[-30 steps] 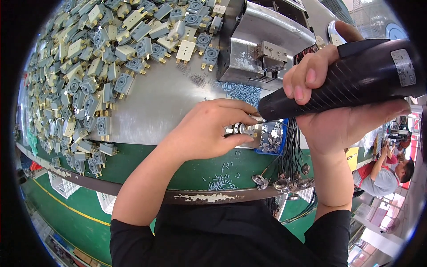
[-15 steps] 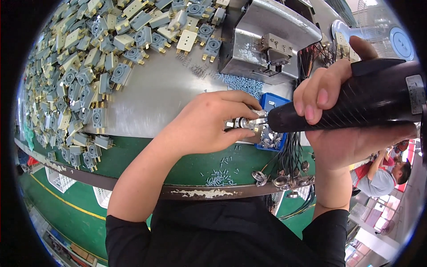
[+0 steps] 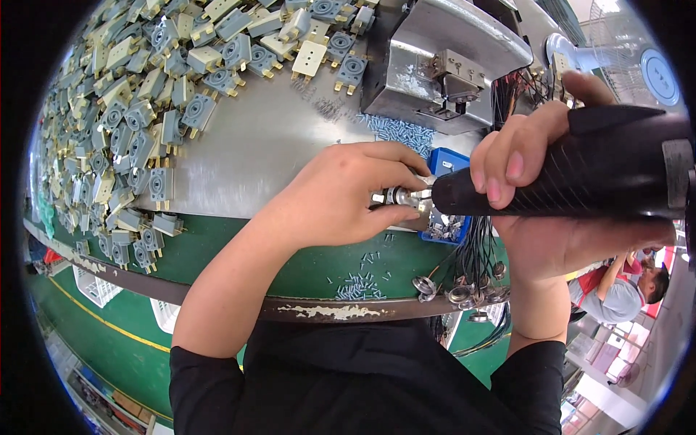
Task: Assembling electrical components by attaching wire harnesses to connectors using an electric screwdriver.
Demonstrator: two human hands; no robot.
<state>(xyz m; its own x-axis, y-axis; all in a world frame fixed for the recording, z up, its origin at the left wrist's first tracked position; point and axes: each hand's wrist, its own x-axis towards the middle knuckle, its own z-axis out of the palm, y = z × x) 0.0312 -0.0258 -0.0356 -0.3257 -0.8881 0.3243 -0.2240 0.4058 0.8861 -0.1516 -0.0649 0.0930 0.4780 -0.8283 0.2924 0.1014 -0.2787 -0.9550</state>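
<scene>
Sleeves, black and short, frame the foreground; beyond them, silver screws lie scattered on a green bench strip, with black wires hanging over its edge to their right. Left hand: thumb and fingers clamped on a small metal part, which sits just left of a blue tray. Right hand: wrapped round a black power driver, its nose pointing left at the part. The hands are near each other but apart.

Change: half a second ago a wider gap showed between nose and left fingertips; now the nose sits closer, in line with the part's right end — tool and part, in my judgement, are end to end and probably engaged. Whether the driver is turning cannot be told.

Farther off: bluish screws heaped before a metal fixture; to the left, a broad pile of grey and cream housings; at far right, a co-worker in grey.

Markings: a pale label on the driver — blurred — and faint marks on a blue lid, too small to read.
</scene>
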